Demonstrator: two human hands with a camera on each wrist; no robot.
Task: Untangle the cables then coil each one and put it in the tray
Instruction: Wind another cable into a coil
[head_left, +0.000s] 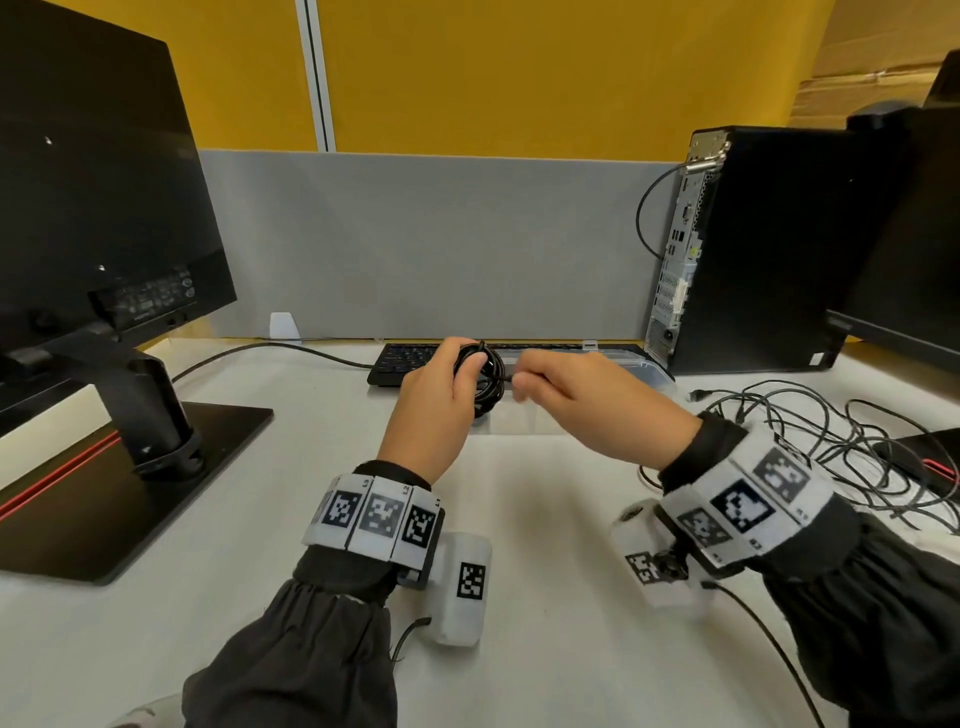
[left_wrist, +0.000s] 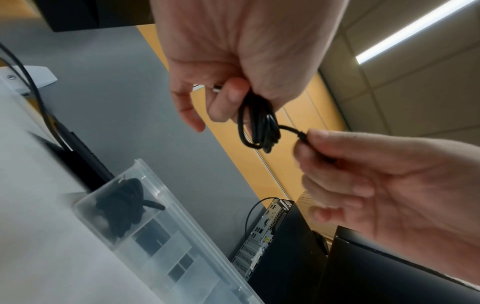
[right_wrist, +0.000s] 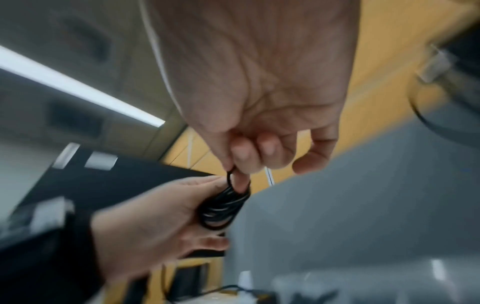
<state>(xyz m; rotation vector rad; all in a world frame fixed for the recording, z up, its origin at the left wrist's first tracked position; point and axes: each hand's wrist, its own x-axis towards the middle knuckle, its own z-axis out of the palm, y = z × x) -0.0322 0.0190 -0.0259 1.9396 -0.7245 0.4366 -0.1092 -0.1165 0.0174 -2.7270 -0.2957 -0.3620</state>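
My left hand (head_left: 441, 384) grips a small coil of black cable (head_left: 485, 376) above the desk, in front of the keyboard. In the left wrist view the coil (left_wrist: 259, 127) hangs from between the curled fingers and the palm. My right hand (head_left: 561, 384) pinches the coil's free end (left_wrist: 298, 133) between thumb and forefinger, just right of the coil. The clear plastic tray (left_wrist: 161, 205) lies below the hands and holds one coiled black cable (left_wrist: 124, 207) at its left end. A tangle of thin black cables (head_left: 810, 431) lies on the desk to the right.
A black keyboard (head_left: 405, 358) sits behind the tray. A monitor on a stand (head_left: 104, 249) fills the left side, and a black PC tower (head_left: 753, 249) stands at the back right. A grey partition (head_left: 415, 239) closes off the back of the desk.
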